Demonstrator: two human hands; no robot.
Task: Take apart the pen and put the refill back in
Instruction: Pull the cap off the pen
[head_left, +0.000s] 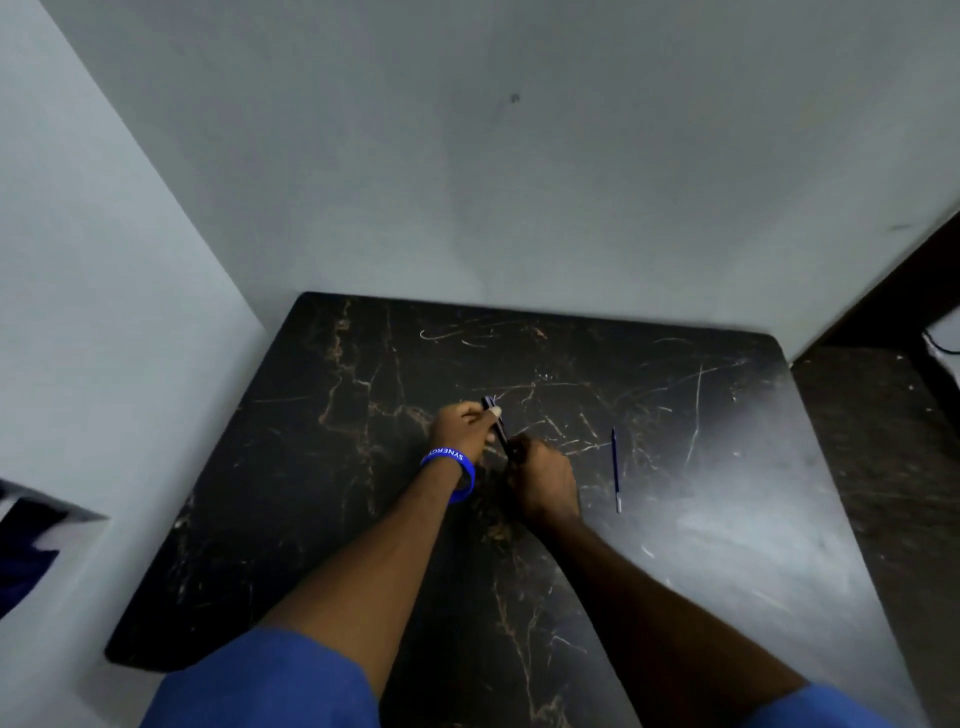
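Both hands meet over the middle of the black marbled table (311, 467). My left hand (462, 431), with a blue wristband, grips the upper end of a dark pen barrel (497, 427). My right hand (543, 480) is closed on the barrel's lower end, which it hides. The barrel slants from upper left to lower right between the hands. A thin blue refill (615, 470) with a pale tip lies apart on the table, right of my right hand, roughly upright in the view.
White walls close in behind and to the left of the table. A dark surface (883, 441) adjoins the table's right side, with a white object and a cable (943, 345) at the far right edge.
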